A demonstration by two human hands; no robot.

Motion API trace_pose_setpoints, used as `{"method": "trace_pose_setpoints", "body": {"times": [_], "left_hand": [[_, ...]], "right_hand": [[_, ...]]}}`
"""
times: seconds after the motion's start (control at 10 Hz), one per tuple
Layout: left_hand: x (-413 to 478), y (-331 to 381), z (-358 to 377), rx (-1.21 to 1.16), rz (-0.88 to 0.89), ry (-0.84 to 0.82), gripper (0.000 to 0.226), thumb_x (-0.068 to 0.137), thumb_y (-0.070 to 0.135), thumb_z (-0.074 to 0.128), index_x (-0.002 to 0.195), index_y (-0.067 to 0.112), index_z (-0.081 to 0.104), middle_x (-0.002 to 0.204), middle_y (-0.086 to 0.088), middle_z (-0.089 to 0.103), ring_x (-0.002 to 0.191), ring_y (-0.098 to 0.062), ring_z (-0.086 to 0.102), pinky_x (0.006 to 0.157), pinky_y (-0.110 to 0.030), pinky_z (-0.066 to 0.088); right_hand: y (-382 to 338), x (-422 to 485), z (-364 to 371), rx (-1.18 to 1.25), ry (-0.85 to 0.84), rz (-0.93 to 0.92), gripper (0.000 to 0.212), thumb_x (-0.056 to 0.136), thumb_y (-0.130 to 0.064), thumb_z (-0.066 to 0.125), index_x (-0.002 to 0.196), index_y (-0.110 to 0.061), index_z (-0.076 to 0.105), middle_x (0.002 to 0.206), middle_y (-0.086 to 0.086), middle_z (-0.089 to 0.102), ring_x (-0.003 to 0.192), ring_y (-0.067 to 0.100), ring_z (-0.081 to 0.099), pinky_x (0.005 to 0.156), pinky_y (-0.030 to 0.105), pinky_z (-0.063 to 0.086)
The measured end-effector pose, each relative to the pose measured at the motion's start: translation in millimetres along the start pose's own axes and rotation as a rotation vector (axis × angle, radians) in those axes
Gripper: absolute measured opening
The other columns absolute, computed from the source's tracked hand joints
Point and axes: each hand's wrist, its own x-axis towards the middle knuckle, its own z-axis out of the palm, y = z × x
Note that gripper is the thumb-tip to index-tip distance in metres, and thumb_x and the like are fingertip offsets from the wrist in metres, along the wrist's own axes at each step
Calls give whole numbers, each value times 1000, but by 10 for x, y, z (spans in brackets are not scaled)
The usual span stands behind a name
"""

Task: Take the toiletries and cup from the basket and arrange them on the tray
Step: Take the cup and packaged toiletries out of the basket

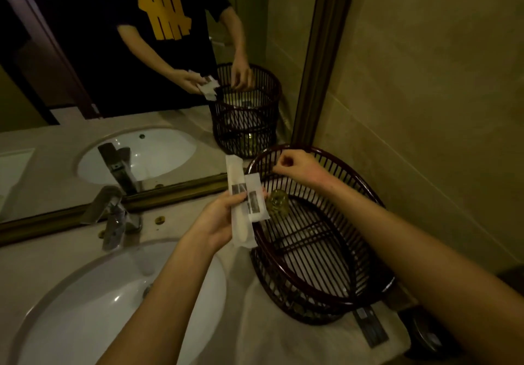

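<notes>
Left hand (219,217) is clamped on two white packets (246,207), flat, long, grey-labelled, held at the left rim of the basket (368,265). Right hand (295,166) is closed in a loose fist above the far rim; contents cannot be told. A glass cup (277,201) sits inside the dark slatted basket on the bench (56,257). Sink (85,302) and tap (113,214) lie left, mirror (85,81) behind.

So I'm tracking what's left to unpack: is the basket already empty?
No, a glass cup still sits inside the basket, beside the white packets held in the left hand.
</notes>
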Motion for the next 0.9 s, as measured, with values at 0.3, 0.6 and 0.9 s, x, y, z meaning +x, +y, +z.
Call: {"method": "trace_pose_setpoints", "body": {"times": [0.3, 0.6, 0.9], "left_hand": [[60, -39, -55, 70, 35, 10, 43, 95, 0, 53, 137, 7, 55, 131, -20, 66, 117, -32, 66, 89, -45, 58], [47, -72, -39, 19, 102, -9, 29, 96, -3, 50, 118, 7, 65, 120, -19, 72, 109, -29, 71, 89, -43, 58], [52, -65, -36, 3, 98, 3, 41, 92, 2, 59, 133, 1, 57, 124, -22, 69, 115, -33, 67, 92, -44, 58]], "right_hand": [[835, -528, 1026, -647, -969, 179, 29, 85, -30, 76, 109, -21, 63, 108, 2, 64, 103, 26, 63, 90, 40, 57], [770, -750, 1143, -781, -1050, 53, 39, 89, -24, 73, 124, -9, 64, 126, 15, 64, 111, 34, 63, 95, 47, 54], [816, -648, 1002, -771, -959, 32, 36, 89, -19, 72, 122, -10, 62, 122, 12, 63, 112, 32, 61, 94, 43, 52]]}}
